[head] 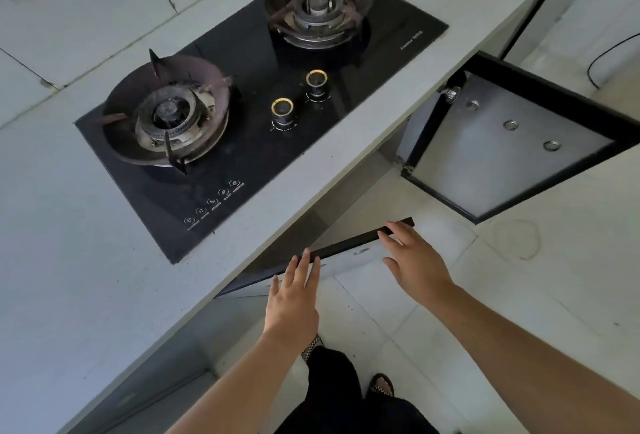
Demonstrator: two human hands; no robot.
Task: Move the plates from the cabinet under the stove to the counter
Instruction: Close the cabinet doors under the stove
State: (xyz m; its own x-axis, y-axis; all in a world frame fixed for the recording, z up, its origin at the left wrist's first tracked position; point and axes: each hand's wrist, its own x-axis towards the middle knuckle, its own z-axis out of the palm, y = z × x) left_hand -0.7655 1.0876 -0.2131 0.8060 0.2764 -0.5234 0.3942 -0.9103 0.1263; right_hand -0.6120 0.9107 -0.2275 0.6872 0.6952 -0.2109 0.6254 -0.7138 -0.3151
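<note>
Both hands were at the cabinet under the stove (pixel 249 142). The left hand (pixel 292 298) reached forward with its fingers straight and close together, the tips touching the dark top edge of the near door (pixel 346 243). The right hand (pixel 415 260) lay further along the same edge, fingers stretched out over it and thumb spread wide; whether the tips hooked behind the edge could not be told. Neither hand held anything. That door stood partly open, angled out from under the counter (pixel 86 260). The far door (pixel 502 153) was swung wide, its pale inner face and three round fittings turned up to the camera. The plates could not be seen: the counter's overhang hid the inside of the cabinet. Up top, the black glass stove sat in the counter with the left burner (pixel 169 114) and the right burner (pixel 318 7) bare, and two knobs (pixel 282 111) between them near the front. A checkered band (pixel 310 347) circled the left wrist. Below, dark trousers (pixel 332 381) and a sandalled foot (pixel 382 384) showed on the pale tiled floor (pixel 519 295).
</note>
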